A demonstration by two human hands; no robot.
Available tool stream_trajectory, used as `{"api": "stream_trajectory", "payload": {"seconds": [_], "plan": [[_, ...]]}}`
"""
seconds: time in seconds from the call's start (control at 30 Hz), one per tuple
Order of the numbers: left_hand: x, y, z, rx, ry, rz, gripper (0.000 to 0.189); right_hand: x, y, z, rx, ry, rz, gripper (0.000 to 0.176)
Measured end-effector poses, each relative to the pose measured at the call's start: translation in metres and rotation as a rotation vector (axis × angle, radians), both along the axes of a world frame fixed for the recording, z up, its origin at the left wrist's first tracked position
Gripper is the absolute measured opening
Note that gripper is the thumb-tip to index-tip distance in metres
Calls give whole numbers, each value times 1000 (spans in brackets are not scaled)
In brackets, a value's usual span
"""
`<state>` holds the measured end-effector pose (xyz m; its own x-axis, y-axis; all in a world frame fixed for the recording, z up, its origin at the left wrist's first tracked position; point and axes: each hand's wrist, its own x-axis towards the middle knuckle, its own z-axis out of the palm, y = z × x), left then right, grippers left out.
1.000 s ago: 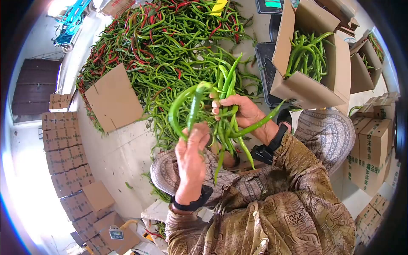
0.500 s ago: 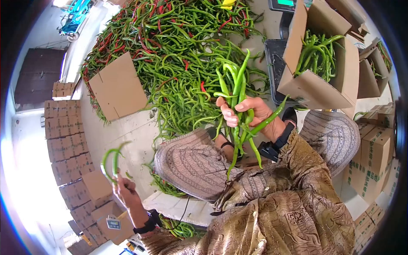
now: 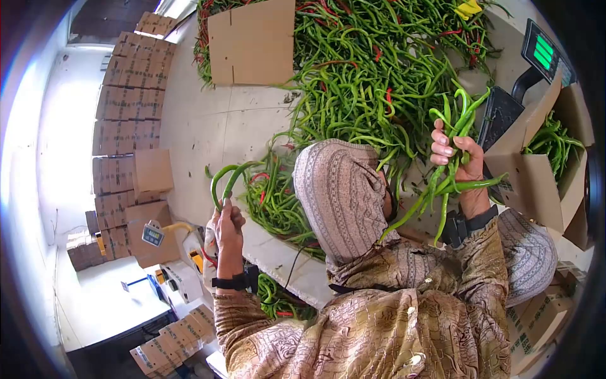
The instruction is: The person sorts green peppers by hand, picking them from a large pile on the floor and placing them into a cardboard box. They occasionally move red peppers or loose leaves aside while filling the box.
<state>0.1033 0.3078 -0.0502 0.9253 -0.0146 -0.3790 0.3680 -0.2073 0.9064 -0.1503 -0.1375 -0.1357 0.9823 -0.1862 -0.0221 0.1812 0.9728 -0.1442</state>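
Observation:
My right hand [image 3: 459, 155] is closed around a bunch of long green chili peppers [image 3: 468, 115], their ends poking out above and below the fist. Off to the left, my left hand [image 3: 228, 230] pinches a couple of curved green chili peppers [image 3: 222, 179] by one end, above the floor. A large pile of green chili peppers [image 3: 360, 95], with some red ones mixed in, spreads on the floor in front of me. A smaller heap of peppers [image 3: 273, 202] lies between my left hand and my knee.
At the right, an open cardboard box [image 3: 530, 180] with green peppers stands by a scale with a lit display [image 3: 544, 52]. A cardboard sheet [image 3: 251, 41] lies against the pile. Stacked cartons [image 3: 129, 95] line the left; a second scale display [image 3: 153, 234] stands nearby.
The view has turned left, so the pile and box now appear further right. My left hand has come up in view with its peppers; my right hand still grips its bunch.

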Motion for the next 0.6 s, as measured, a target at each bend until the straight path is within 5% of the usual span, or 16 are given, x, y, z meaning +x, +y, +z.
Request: {"api": "stream_trajectory", "payload": {"seconds": [0.07, 0.17, 0.23, 0.33, 0.47, 0.6], "plan": [[1, 9, -3, 300, -27, 1, 42, -1, -2, -1, 11, -19, -8, 47], [4, 13, -10, 424, -232, -19, 47, -1, -4, -1, 20, -9, -16, 47], [2, 6, 1, 296, -217, -17, 49, -1, -4, -2, 32, -2, -19, 46], [-4, -21, 22, -361, -110, -135, 48, -1, -5, -5, 48, 11, -16, 45], [-27, -92, 54, -661, -7, -300, 44, 2, -4, -1, 57, -14, 8, 45], [-70, -171, 66, -659, -50, -374, 37, -4, -11, 10, 58, 12, -18, 43]]}}
